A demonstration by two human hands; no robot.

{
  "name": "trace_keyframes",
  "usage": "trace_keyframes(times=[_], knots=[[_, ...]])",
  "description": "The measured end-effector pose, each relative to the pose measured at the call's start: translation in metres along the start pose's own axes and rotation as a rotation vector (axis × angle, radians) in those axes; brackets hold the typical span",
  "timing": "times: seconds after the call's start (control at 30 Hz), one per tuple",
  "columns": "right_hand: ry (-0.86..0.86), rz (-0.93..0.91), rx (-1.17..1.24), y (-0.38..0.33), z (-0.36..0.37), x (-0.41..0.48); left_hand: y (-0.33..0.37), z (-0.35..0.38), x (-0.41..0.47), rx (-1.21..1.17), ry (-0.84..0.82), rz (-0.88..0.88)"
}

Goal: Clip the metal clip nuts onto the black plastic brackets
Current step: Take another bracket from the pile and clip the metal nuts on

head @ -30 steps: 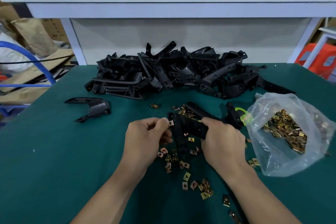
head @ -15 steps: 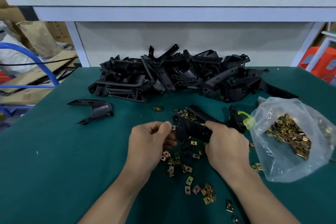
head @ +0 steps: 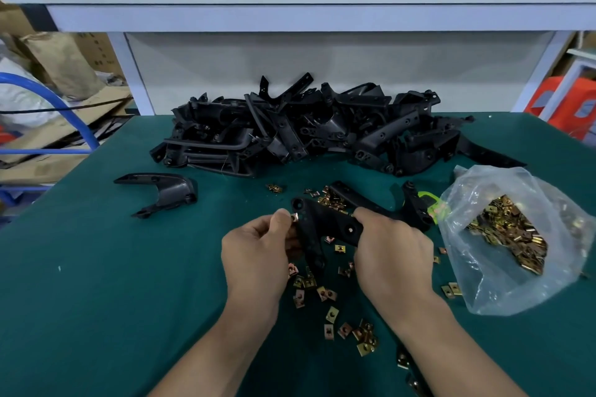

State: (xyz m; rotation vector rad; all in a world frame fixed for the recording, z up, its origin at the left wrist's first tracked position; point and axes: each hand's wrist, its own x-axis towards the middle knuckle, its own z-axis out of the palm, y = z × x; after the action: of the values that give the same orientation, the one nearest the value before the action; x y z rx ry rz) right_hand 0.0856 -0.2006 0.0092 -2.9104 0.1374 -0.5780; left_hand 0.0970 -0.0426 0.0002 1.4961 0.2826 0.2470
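My right hand (head: 392,255) grips a black plastic bracket (head: 322,226) by its right end, just above the green table. My left hand (head: 258,251) pinches a small metal clip nut (head: 294,217) between thumb and fingers, right against the bracket's left edge. Several loose brass-coloured clip nuts (head: 329,295) lie scattered on the mat below and between my hands. Another black bracket (head: 409,206) lies behind my right hand, partly hidden by it.
A big heap of black brackets (head: 290,129) fills the back of the table. One single bracket (head: 161,190) lies apart at the left. A clear plastic bag of clip nuts (head: 506,235) sits at the right. A shelf overhangs the table's far edge.
Both hands and the bracket hold nearly the same pose. My left thumb and the clip nut stay pressed at the bracket's left edge; the view has shifted slightly.
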Motion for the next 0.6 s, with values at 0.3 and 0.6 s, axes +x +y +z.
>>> trace_keyframes(times=[0.3, 0.6], knots=[[0.023, 0.005, -0.039, 0.001, -0.001, -0.001, 0.006, 0.0, -0.016, 0.218, -0.094, 0.214], [0.028, -0.007, 0.133, -0.012, 0.006, -0.006, 0.008, -0.008, -0.002, 0.385, -0.119, 0.307]])
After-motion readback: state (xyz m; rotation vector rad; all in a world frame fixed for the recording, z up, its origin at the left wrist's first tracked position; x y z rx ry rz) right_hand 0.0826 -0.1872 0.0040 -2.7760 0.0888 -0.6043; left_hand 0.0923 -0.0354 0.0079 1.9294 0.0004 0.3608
